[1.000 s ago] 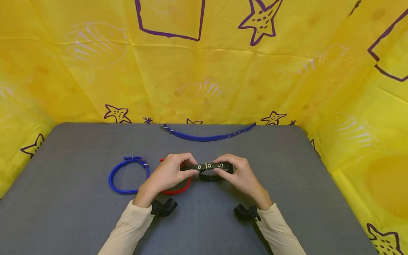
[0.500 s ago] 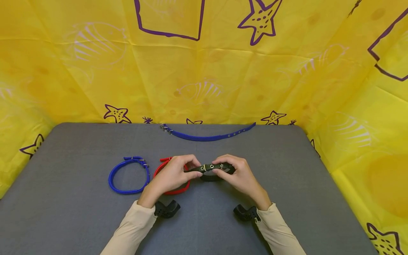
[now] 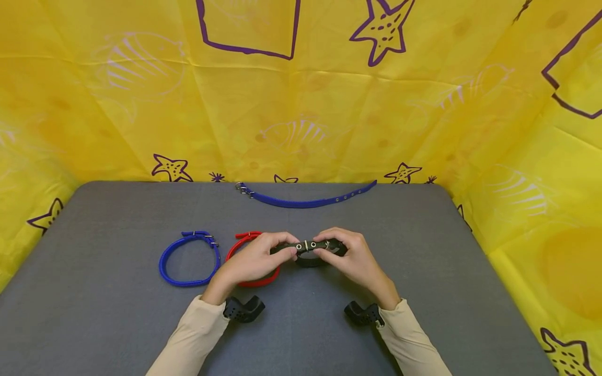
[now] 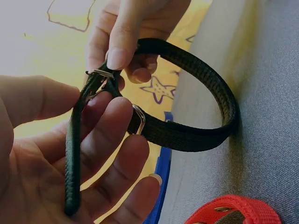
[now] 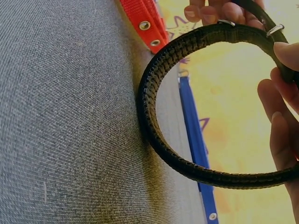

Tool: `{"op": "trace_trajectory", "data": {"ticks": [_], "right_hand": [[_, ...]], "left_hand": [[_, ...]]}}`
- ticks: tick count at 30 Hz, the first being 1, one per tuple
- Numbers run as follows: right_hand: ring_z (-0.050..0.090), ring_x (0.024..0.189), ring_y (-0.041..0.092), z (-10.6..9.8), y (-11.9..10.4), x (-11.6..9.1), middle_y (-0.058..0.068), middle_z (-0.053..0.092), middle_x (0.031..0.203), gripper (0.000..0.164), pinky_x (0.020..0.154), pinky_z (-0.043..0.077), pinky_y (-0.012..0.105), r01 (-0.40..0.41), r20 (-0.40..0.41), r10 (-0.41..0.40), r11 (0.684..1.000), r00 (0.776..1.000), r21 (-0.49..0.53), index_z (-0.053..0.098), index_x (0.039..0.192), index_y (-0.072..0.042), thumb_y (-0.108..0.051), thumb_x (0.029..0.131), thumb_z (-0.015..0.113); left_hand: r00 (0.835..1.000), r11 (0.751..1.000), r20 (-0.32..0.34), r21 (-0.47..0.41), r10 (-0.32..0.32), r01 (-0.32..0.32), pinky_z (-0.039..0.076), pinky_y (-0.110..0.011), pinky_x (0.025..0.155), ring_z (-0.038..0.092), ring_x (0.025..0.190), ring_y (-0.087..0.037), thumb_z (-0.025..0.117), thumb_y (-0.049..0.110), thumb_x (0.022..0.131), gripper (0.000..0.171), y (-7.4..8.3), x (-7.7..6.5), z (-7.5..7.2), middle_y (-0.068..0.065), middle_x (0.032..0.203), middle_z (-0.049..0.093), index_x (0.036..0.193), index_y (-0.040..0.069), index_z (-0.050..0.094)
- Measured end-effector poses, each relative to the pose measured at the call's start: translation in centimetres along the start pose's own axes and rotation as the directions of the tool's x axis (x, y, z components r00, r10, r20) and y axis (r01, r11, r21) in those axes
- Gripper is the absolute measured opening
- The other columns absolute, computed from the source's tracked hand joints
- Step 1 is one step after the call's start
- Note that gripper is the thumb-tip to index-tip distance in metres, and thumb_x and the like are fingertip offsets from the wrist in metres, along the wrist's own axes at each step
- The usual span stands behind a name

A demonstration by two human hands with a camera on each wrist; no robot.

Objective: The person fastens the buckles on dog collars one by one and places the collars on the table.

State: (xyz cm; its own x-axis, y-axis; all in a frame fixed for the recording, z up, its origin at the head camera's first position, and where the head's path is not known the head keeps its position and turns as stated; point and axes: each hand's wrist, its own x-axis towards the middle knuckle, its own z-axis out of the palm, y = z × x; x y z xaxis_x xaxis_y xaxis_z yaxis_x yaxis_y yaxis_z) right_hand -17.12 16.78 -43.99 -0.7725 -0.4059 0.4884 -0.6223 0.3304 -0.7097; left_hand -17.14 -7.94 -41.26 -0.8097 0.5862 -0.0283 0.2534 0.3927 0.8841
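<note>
Showing, left of the black collar (image 4: 187,140), a looped blue collar (image 3: 187,283), then a red collar (image 3: 261,283) partly hidden by the left hand (image 3: 256,256). Pinching the black collar left of its buckle (image 3: 307,245) in that grip, right of it with the right hand (image 3: 350,252).

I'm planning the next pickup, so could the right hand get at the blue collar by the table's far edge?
Probably not yet: the right hand pinches the dark collar and would likely need to let go. The way looks free: only bare table shows between that hand and the blue collar.
</note>
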Motion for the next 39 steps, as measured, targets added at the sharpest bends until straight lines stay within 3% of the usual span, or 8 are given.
{"op": "trace_trajectory", "data": {"ticks": [7,12,19,27,34,39], "right_hand": [[0.068,0.090,0.019,0.1,-0.1,0.1,0.008,0.074,0.097,0.023,0.080,0.052,0.024,0.001,0.003,-0.001,1.000,1.000,-0.021,0.074,0.099,-0.007,0.001,0.079,0.081],[0.068,0.088,0.022,0.3,0.0,0.1,0.013,0.073,0.095,0.023,0.077,0.053,0.026,-0.010,-0.006,0.009,1.000,1.000,-0.028,0.073,0.097,-0.001,0.007,0.076,0.080],[0.068,0.090,0.016,0.2,0.0,0.0,0.008,0.074,0.097,0.023,0.079,0.053,0.023,-0.011,-0.002,0.011,1.000,1.000,-0.001,0.073,0.099,-0.008,0.000,0.079,0.081],[0.067,0.089,0.015,0.2,0.2,-0.1,0.007,0.074,0.097,0.023,0.075,0.055,0.029,-0.009,-0.005,0.009,1.000,1.000,0.023,0.073,0.101,-0.009,-0.002,0.081,0.080],[0.068,0.085,0.014,0.4,0.0,0.0,0.006,0.075,0.094,0.023,0.073,0.055,0.031,-0.009,0.000,0.009,1.000,1.000,0.015,0.073,0.102,-0.008,-0.003,0.080,0.081],[0.066,0.082,0.009,0.3,0.0,0.0,0.005,0.075,0.093,0.022,0.069,0.055,0.033,-0.031,-0.003,0.031,1.000,1.000,0.001,0.074,0.102,-0.009,-0.005,0.081,0.081]], "left_hand": [[0.999,0.995,0.040,-0.096,-0.015,0.019,0.045,-0.026,0.076,0.055,0.084,-0.016,0.056,0.017,0.101,0.014,-0.4,0.0,0.1,-0.013,0.096,0.065,0.110,0.009,0.062],[0.999,0.987,0.047,-0.163,0.000,0.008,0.046,-0.028,0.077,0.055,0.086,-0.026,0.051,0.015,0.104,0.016,-0.6,0.1,0.2,-0.018,0.096,0.062,0.112,0.003,0.058],[0.999,0.972,0.045,-0.234,0.021,-0.010,0.050,-0.032,0.084,0.057,0.093,-0.030,0.049,0.009,0.103,0.018,-0.7,0.2,0.2,-0.017,0.098,0.064,0.113,-0.001,0.060],[1.000,0.980,-0.022,-0.196,0.022,-0.026,0.047,-0.025,0.079,0.057,0.091,-0.029,0.057,0.012,0.101,0.014,-0.9,0.5,0.7,-0.016,0.101,0.063,0.111,0.004,0.063],[0.998,0.969,-0.065,-0.247,0.012,-0.027,0.047,-0.023,0.076,0.057,0.090,-0.024,0.058,0.009,0.099,0.013,-0.5,0.6,1.4,-0.012,0.098,0.059,0.110,0.002,0.056],[0.992,0.990,-0.122,-0.130,0.039,-0.055,0.049,-0.026,0.081,0.058,0.092,-0.016,0.062,0.015,0.098,0.010,-0.5,0.5,1.3,-0.006,0.102,0.062,0.107,0.011,0.061]]}}
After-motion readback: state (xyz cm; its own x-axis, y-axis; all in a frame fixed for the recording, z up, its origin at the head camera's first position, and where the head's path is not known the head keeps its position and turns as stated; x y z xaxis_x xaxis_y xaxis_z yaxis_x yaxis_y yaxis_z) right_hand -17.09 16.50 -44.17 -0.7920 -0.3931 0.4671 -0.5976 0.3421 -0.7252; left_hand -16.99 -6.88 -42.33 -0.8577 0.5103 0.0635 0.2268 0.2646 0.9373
